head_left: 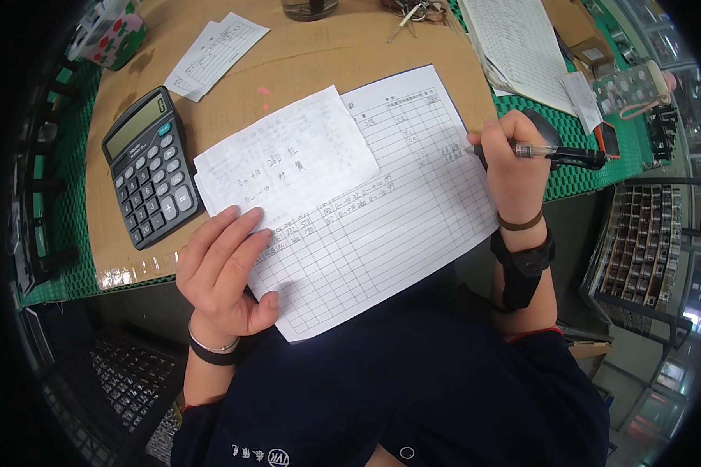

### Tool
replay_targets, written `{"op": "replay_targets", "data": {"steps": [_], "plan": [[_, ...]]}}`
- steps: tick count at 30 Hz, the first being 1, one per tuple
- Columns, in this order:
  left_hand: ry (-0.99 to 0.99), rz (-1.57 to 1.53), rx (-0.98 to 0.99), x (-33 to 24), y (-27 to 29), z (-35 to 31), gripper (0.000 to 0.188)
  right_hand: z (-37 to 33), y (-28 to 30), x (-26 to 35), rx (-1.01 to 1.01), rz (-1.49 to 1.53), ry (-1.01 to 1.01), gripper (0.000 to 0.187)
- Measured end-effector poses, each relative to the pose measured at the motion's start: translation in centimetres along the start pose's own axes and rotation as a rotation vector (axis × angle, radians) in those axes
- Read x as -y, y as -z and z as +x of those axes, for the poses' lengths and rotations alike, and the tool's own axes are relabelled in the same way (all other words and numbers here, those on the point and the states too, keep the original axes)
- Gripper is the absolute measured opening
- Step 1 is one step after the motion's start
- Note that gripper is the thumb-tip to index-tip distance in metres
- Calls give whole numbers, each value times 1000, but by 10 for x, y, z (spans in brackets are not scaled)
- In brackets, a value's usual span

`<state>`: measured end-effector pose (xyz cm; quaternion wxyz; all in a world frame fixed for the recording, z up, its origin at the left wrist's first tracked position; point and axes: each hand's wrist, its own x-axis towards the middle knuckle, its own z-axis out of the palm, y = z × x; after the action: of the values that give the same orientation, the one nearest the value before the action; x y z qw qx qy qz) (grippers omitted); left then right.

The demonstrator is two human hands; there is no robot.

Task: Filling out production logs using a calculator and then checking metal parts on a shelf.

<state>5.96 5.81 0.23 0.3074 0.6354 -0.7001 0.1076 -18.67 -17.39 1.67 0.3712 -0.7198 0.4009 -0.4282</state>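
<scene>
A lined form sheet with handwritten rows lies tilted at the table's near edge. On its upper left part rests a smaller white slip with a few handwritten lines. My left hand lies with fingers stretched out over the left edge of the form, fingertips just below the slip. At the form's right edge my right hand is closed around a black pen. The pen's tip points left, toward the sheet's right columns. Just left of the papers sits a black calculator with a grey display.
Two paper slips lie on the brown cardboard at the far left. A flowered cup, a glass and keys stand or lie farther back. Stacked sheets and a patterned pouch are at right. Racks of parts flank me.
</scene>
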Motion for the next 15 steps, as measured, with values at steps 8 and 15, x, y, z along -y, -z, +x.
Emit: {"op": "replay_targets", "data": {"steps": [8,15], "plan": [[-6,-11,-6,1,0,0,49,0,0,-2,-8,44,1,27],[-5,-5,0,0,0,-1,50,1,-1,0,-26,24,19,26]]}}
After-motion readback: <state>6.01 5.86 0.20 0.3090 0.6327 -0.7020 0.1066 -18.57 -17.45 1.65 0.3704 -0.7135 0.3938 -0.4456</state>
